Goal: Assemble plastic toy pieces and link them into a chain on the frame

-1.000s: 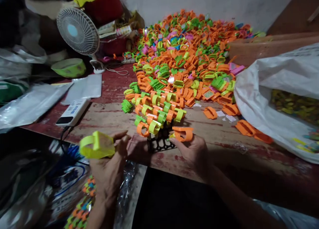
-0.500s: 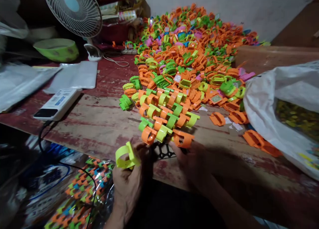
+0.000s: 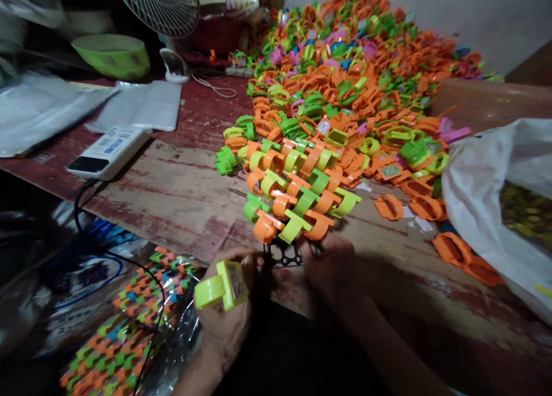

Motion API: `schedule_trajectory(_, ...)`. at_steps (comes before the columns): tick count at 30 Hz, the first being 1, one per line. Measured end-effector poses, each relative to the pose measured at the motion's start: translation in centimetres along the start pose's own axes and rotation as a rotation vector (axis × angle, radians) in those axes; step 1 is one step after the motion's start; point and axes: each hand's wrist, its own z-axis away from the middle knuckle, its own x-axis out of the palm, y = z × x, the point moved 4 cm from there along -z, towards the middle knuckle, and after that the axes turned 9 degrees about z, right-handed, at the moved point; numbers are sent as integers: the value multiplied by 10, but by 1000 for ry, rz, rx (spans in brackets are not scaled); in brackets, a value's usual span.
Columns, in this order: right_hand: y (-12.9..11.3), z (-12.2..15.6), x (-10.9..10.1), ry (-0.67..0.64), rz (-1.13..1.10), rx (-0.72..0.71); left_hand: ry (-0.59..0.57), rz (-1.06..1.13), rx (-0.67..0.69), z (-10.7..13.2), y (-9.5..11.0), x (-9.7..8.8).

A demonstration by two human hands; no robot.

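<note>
My left hand (image 3: 230,310) is closed on a yellow-green plastic ring piece (image 3: 219,289) at the table's near edge. My right hand (image 3: 330,266) presses its fingers on the lowest orange ring (image 3: 319,223) of a black grid rack (image 3: 282,253). Rows of orange, green and yellow rings (image 3: 297,189) stand on the rack. Behind it lies a big heap of loose coloured rings (image 3: 345,80).
A white sack (image 3: 487,195) with more pieces lies at the right. A power strip (image 3: 107,153), white bags (image 3: 142,106), a green bowl (image 3: 110,54) and a fan (image 3: 161,5) stand at the left. Bagged filled racks (image 3: 129,333) lie below the table edge.
My right hand brought the orange ring down onto the rack's front row. My left hand carried the yellow-green ring rightward toward the rack. The view tilted down and left.
</note>
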Motion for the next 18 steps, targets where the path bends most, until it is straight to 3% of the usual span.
schedule_trajectory(3, 2, 6, 10, 23, -11, 4, -11, -49, 65, 7, 10, -1)
schedule_trajectory(8, 11, 9, 13, -37, -101, 47, -244, -95, -32, 24, 27, 6)
schedule_trajectory(10, 12, 11, -6, -21, -122, -2, -265, -83, -124, 35, 25, 6)
schedule_trajectory(13, 0, 26, -49, 32, -95, -112, -323, -75, -170, 52, 20, 10)
schedule_trajectory(15, -19, 41, -71, -27, -159, -200, -378, -100, -121, 61, 16, 13)
schedule_trajectory(18, -48, 59, -82, -75, -418, -204, -442, -165, 102, 67, 12, 16)
